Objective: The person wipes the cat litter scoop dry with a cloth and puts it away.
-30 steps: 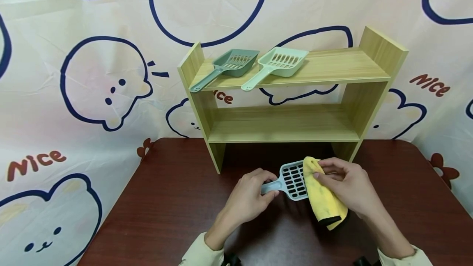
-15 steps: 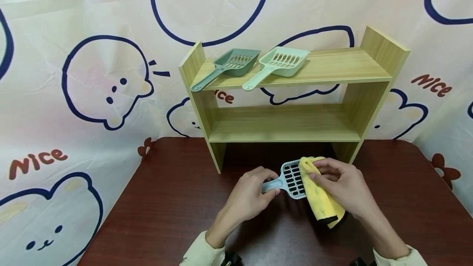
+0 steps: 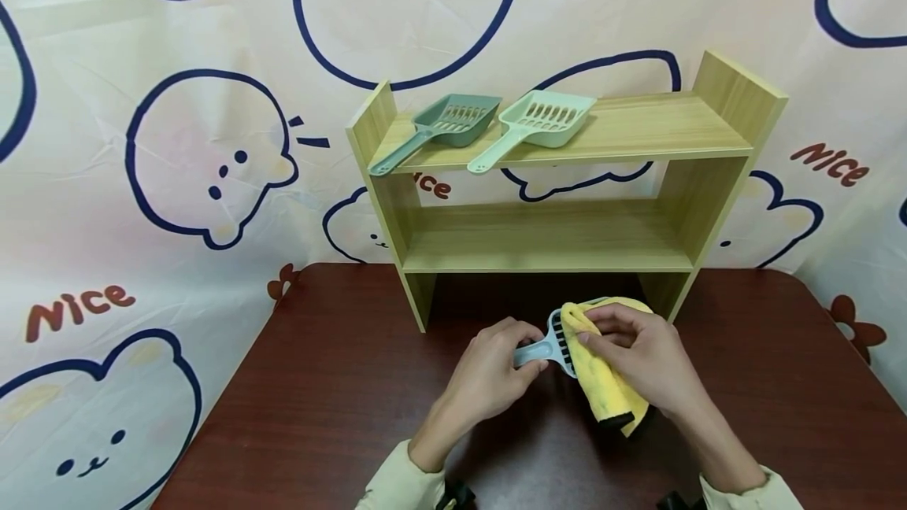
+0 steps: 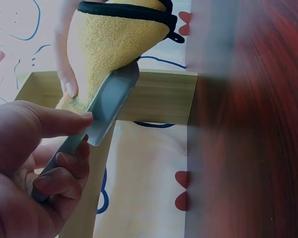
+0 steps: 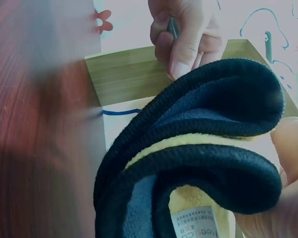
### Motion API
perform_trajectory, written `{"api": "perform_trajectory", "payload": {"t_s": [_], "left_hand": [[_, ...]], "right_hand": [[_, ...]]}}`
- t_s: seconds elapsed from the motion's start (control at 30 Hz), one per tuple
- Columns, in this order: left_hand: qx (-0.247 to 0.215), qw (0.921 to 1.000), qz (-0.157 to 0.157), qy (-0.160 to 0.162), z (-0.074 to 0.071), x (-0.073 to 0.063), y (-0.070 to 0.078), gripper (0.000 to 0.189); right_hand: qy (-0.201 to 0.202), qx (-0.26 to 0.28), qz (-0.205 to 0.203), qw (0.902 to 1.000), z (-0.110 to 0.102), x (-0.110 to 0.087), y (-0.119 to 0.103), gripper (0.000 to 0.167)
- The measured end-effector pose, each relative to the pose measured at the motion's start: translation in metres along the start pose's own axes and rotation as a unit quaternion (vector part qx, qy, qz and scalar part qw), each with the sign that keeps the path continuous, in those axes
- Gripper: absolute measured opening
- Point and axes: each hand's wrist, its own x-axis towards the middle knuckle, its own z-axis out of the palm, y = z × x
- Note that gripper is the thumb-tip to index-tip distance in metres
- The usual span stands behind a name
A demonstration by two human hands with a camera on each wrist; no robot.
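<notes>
My left hand (image 3: 492, 372) grips the handle of a light blue slotted litter scoop (image 3: 542, 350), held above the table. In the left wrist view the scoop (image 4: 111, 99) is seen from its side, with fingers curled round the handle. A yellow cloth (image 3: 602, 376) with a dark edge is pinched in my right hand (image 3: 641, 352) and lies against the scoop's head, covering most of its slots. The right wrist view shows the folded cloth (image 5: 188, 106) close up, its dark trim and a white label; the scoop's head is hidden there.
A two-level wooden shelf (image 3: 546, 234) stands at the back of the dark red table (image 3: 319, 415). On its top board lie a dark green scoop (image 3: 453, 120) and a pale green scoop (image 3: 546, 120), handles jutting past the front edge. A printed curtain hangs behind.
My right hand has slid the cloth leftward over the scoop's head, so fewer slots show. The left hand and scoop have shifted slightly right.
</notes>
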Motion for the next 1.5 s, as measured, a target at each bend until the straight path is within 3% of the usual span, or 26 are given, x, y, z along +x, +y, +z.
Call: {"api": "perform_trajectory", "payload": {"t_s": [0.3,0.87,1.17,1.5], "left_hand": [[0.000,1.0000,0.004,-0.008,0.003,-0.002,-0.002,0.021],[-0.016,0.9998,-0.004,-0.011,-0.007,-0.008,-0.012,0.020],[-0.012,0.9999,0.006,-0.002,-0.002,-0.007,-0.008,0.020],[0.020,0.9996,0.021,-0.003,0.005,-0.009,-0.001,0.020]], "right_hand": [[-0.017,-0.004,0.004,0.9998,-0.002,0.000,0.005,0.034],[-0.011,0.013,0.006,0.9998,-0.026,-0.003,0.009,0.036],[-0.009,0.003,-0.003,1.0000,-0.013,-0.005,0.008,0.031],[-0.043,0.018,0.007,0.9989,0.001,-0.005,0.011,0.033]]}}
